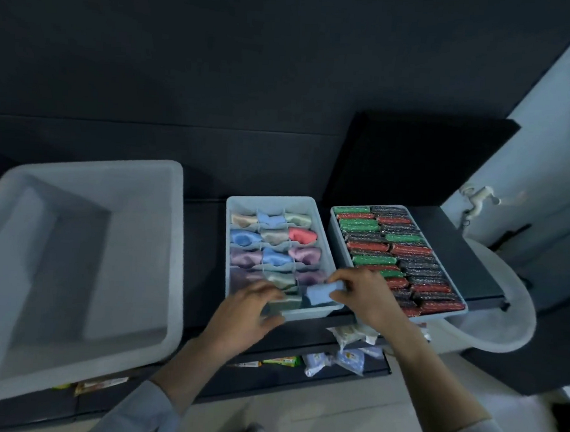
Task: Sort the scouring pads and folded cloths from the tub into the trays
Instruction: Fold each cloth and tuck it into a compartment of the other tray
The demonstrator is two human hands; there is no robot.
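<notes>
The right hand (358, 294) is pinching a folded blue cloth (321, 293) between thumb and curled fingers, so that grip is grasping the cloth right over the near right corner of the divided tray (271, 200). The left hand (249, 309) is curling over a greenish cloth (284, 303) at the tray's near edge, though blur hides how tight that grip is. The scouring pads (397, 254) are sitting packed in the right tray (337, 230), and the tub (165, 209) is sitting on the left.

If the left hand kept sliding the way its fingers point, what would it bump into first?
Probably the blue cloth pinched by the right hand; the left hand points rightward along the divided tray's near row, though depth is unclear.
</notes>
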